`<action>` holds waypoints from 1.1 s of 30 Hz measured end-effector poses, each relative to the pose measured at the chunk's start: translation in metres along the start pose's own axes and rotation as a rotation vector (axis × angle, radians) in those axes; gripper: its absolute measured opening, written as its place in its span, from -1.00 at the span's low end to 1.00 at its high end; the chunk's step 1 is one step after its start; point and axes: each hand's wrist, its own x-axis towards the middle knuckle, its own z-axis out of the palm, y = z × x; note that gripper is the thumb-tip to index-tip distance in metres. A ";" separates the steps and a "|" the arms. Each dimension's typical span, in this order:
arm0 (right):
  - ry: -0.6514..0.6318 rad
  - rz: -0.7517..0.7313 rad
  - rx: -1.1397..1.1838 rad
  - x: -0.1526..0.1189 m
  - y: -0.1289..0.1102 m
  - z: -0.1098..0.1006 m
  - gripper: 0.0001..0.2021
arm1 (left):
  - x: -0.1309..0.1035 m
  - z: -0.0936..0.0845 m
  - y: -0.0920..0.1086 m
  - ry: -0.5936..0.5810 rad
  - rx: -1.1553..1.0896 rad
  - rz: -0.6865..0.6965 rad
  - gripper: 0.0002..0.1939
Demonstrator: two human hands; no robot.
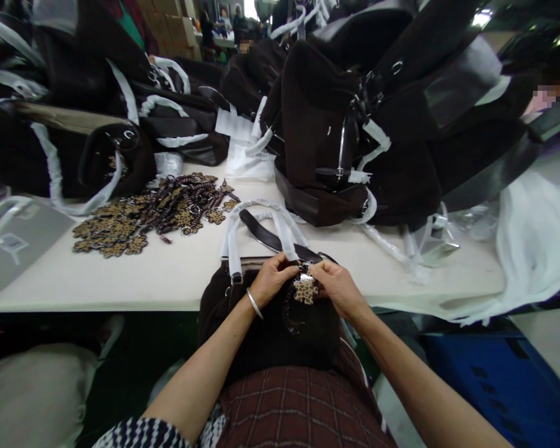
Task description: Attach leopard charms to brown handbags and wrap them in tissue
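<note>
A dark brown handbag (pixel 270 330) leans between my body and the table edge, its handles (pixel 234 242) wrapped in white paper. At its top right, a leopard-print flower-shaped charm (pixel 305 290) hangs with a dark coiled cord (pixel 288 311) beside it. My left hand (pixel 275 277), with a silver bangle on the wrist, pinches at the metal fitting above the charm, close to the wrapped handle. From the other side my right hand (pixel 333 283) has its fingers closed at the charm's top. The exact spot gripped is partly hidden by the fingers.
On the white table (pixel 186 274) lies a pile of leopard-print charms (pixel 126 221) with coiled cords. Several dark bags (pixel 317 137) are heaped across the back. A grey panel (pixel 25 242) stands at left, white sheeting (pixel 536 236) at right, a blue crate (pixel 494 386) below.
</note>
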 end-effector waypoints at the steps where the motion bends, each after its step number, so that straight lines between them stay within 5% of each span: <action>1: -0.072 0.033 -0.084 0.000 -0.007 -0.006 -0.68 | 0.000 0.000 0.002 -0.002 -0.003 -0.009 -0.75; 8: -0.264 0.127 -0.327 0.019 -0.043 -0.018 -0.72 | -0.001 0.001 0.012 -0.064 0.034 0.019 -0.75; 24: -0.271 0.117 -0.101 0.010 -0.026 -0.017 -0.75 | -0.006 0.008 0.019 -0.014 0.037 -0.029 -0.72; 28: -0.206 0.095 -0.249 0.008 -0.034 -0.012 -0.80 | -0.005 0.007 0.014 -0.011 0.050 -0.014 -0.69; 33: -0.017 -0.172 -0.536 -0.008 -0.034 0.001 -0.90 | -0.004 0.008 0.006 0.051 0.152 0.043 -0.74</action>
